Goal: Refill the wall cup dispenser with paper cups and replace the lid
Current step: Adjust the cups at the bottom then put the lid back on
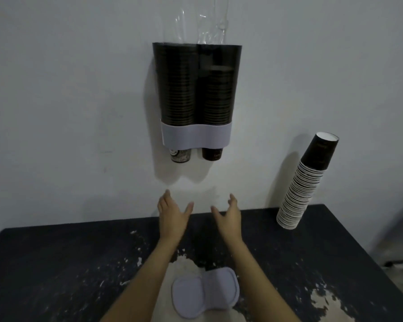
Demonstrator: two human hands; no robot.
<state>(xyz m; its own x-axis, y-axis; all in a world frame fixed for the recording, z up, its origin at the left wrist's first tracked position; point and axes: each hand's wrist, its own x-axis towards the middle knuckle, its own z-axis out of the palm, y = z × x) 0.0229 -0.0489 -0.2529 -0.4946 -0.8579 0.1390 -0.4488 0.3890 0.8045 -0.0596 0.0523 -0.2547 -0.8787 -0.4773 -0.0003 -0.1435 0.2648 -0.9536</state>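
Dispenser (196,94) is up on the wall, straight ahead and above the desk (56,263). It's a dark see-through double tube with a pale band across the bottom. Left tube looks packed nearly to the top, right tube's stack stops a bit short of the rim, and one cup pokes out under each side. Something clear and crinkly, probably a plastic sleeve (205,24), sticks up out of the open top.

Both hands are empty right now. Left hand (172,217) and right hand (228,217) hover side by side below the dispenser, fingers loose and spread, gripping nothing.

My read: the right tube may still take a few more cups, then the lid goes on. The lid (205,291) is the pale peanut-shaped piece lying flat on the desk, close to the person and between the forearms. To do it well, I'd pull that plastic out of the top first, otherwise the lid likely won't seat. Then pick the lid up with both hands, match its two lobes to the two tubes and press down evenly.

Spare cups (305,189) sit upside down in a tall stack at the right end of the desk, leaning on the wall. It looks tippy, so grab it low. Desk surface is dark with chipped white patches.
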